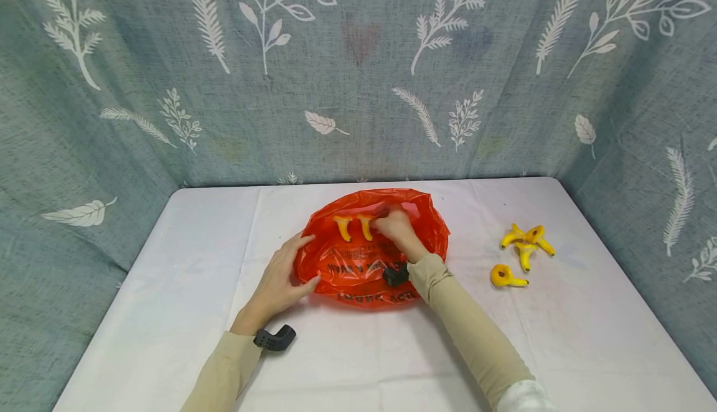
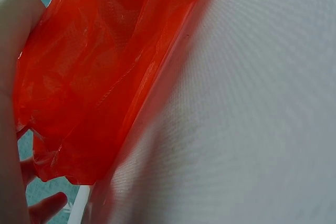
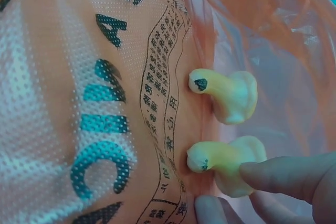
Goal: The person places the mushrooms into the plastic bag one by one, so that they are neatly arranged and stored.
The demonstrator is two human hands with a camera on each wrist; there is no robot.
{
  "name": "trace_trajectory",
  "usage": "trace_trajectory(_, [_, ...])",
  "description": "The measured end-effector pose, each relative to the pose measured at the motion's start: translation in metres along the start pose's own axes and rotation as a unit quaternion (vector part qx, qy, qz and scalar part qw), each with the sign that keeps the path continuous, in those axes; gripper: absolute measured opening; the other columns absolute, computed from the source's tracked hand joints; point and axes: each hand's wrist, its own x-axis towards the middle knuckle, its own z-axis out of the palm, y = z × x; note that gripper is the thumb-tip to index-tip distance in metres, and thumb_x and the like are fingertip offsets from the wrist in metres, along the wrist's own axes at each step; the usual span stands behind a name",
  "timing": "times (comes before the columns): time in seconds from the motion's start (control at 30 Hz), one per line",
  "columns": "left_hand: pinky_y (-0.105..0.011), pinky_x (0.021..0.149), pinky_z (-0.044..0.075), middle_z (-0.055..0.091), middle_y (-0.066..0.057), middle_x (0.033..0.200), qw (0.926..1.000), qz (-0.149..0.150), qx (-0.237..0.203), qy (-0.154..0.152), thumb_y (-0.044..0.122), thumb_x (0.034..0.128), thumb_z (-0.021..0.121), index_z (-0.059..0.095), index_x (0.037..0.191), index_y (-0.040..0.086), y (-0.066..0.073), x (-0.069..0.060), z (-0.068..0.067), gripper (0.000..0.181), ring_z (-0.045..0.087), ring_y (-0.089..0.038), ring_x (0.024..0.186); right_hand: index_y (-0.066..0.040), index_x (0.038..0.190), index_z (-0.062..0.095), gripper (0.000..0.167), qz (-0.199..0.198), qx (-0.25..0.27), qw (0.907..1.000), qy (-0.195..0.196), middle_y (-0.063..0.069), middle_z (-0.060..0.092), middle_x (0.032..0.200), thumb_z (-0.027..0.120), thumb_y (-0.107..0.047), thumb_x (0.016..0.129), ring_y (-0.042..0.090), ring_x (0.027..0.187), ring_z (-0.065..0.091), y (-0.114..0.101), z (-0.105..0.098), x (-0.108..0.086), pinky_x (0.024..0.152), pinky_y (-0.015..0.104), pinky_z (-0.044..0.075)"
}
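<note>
A red plastic bag (image 1: pixel 358 287) with dark printing lies on the white table with its mouth spread wide. My left hand (image 1: pixel 278 284) is at its left rim, thumb and fingers spread apart and touching the plastic. The red film (image 2: pixel 105 77) fills the space beside that hand. Inside the bag, two yellow banana-shaped pieces with flared round ends stand side by side. One piece (image 3: pixel 228 95) is untouched. My right hand (image 1: pixel 396 226) reaches into the bag and holds the other piece (image 3: pixel 231 161) at its flared end, between thumb and fingers.
To the right of the bag lies a small cluster of yellow banana-shaped pieces (image 1: pixel 525 253), with a single one (image 1: pixel 504 275) nearer the front. A patterned grey-green curtain (image 1: pixel 358 107) hangs around the back and sides of the white table (image 1: pixel 224 225).
</note>
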Motion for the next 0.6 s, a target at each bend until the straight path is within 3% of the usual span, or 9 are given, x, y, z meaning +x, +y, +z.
trace_trajectory(0.33, [-0.053,0.108,0.033,0.04,-0.008,0.154,1.0,-0.005,-0.003,0.001,0.028,0.0771,0.075,0.042,0.147,0.016,-0.0018,-0.0009,0.0007,0.079,0.038,-0.029,0.139,-0.002,0.105,0.067,0.025,-0.015,-0.004,0.9999,-0.002,0.014,0.067,0.105,0.071,-0.007,0.081,0.03,0.092,0.061,-0.0017,-0.0001,-0.0014,0.083,0.038,0.053])
trace_trajectory(0.6, [-0.054,0.108,0.033,0.04,-0.008,0.153,1.0,-0.006,-0.003,0.002,0.028,0.0769,0.075,0.042,0.147,0.016,-0.0013,-0.0007,0.0005,0.078,0.038,-0.029,0.139,-0.002,0.113,0.064,0.031,-0.022,-0.039,0.9988,-0.018,0.016,0.065,0.116,0.072,-0.012,0.085,0.032,0.103,0.06,-0.0088,-0.005,-0.0065,0.091,0.042,0.051])
